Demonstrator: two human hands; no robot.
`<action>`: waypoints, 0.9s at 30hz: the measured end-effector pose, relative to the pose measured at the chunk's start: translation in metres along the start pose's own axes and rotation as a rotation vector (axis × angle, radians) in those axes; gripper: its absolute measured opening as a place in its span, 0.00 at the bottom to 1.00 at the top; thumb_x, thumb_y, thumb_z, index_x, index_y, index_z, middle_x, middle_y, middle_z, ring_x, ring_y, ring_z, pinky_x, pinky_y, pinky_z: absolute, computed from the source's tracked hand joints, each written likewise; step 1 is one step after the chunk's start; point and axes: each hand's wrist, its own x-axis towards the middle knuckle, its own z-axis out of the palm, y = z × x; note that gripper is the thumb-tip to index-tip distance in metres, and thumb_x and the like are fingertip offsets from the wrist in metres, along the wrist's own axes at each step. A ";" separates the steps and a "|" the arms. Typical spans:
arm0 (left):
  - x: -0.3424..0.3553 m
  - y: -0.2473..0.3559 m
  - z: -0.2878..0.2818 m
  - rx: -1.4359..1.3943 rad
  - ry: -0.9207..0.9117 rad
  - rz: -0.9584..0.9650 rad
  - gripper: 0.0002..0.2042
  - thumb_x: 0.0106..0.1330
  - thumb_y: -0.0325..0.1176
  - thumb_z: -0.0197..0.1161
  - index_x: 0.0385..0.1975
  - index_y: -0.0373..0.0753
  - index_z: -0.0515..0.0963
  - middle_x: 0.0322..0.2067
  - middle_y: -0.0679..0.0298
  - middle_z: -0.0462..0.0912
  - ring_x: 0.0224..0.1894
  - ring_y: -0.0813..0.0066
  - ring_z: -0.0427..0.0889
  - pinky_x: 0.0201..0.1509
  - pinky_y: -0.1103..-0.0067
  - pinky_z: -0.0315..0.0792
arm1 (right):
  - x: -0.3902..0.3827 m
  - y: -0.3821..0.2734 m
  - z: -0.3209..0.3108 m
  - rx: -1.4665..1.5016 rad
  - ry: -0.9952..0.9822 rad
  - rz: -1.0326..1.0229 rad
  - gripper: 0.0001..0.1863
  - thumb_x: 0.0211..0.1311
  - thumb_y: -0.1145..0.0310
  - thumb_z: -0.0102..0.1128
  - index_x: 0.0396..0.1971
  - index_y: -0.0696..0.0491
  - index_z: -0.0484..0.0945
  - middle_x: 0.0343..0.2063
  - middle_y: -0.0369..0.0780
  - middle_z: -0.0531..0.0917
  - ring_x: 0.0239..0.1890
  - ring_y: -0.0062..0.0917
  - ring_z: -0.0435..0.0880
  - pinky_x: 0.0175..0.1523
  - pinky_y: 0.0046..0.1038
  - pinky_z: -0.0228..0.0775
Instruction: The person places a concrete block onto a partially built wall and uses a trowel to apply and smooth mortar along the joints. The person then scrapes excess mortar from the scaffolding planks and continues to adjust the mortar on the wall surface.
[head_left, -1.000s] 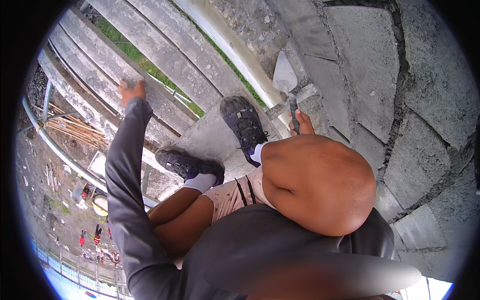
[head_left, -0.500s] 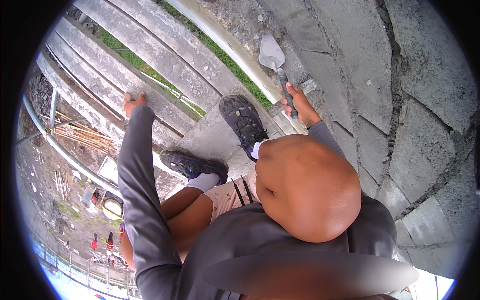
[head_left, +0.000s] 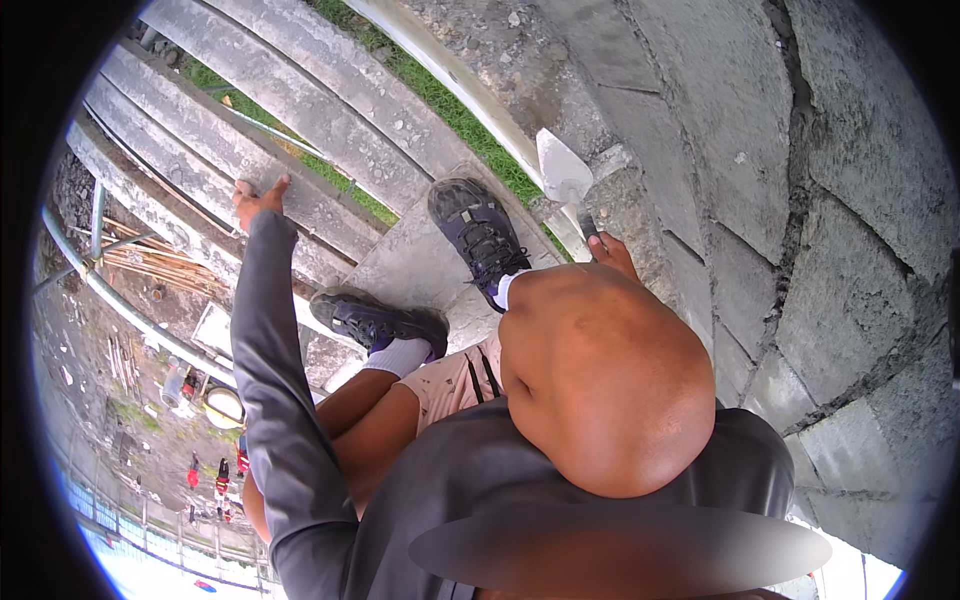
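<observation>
Beside the block wall, right hand grips one trowel; left hand rests open-fingered on one plank.

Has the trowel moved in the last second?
Yes. The trowel, gripped in the right hand, has risen along the block wall, away from the right shoe.

Right hand mostly hidden behind head.
</observation>
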 end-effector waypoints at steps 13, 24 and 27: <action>0.020 -0.022 -0.002 -0.022 -0.080 0.073 0.51 0.42 0.54 0.80 0.66 0.34 0.66 0.60 0.56 0.74 0.56 0.59 0.80 0.60 0.70 0.72 | -0.002 0.024 -0.013 0.028 -0.059 -0.071 0.24 0.75 0.49 0.46 0.37 0.58 0.76 0.20 0.38 0.74 0.20 0.21 0.70 0.28 0.28 0.64; 0.004 -0.005 -0.003 0.047 0.025 0.033 0.46 0.42 0.48 0.82 0.61 0.32 0.69 0.54 0.53 0.79 0.55 0.59 0.81 0.60 0.70 0.72 | -0.005 -0.044 0.001 -0.449 0.104 -0.049 0.16 0.71 0.55 0.52 0.46 0.51 0.77 0.24 0.51 0.82 0.32 0.50 0.83 0.39 0.45 0.71; 0.008 -0.010 0.002 0.055 -0.004 0.032 0.48 0.43 0.51 0.81 0.63 0.33 0.68 0.57 0.55 0.76 0.55 0.59 0.81 0.60 0.70 0.72 | -0.020 -0.034 -0.011 -0.453 0.145 -0.070 0.14 0.70 0.58 0.55 0.47 0.51 0.76 0.25 0.53 0.82 0.33 0.52 0.83 0.41 0.46 0.72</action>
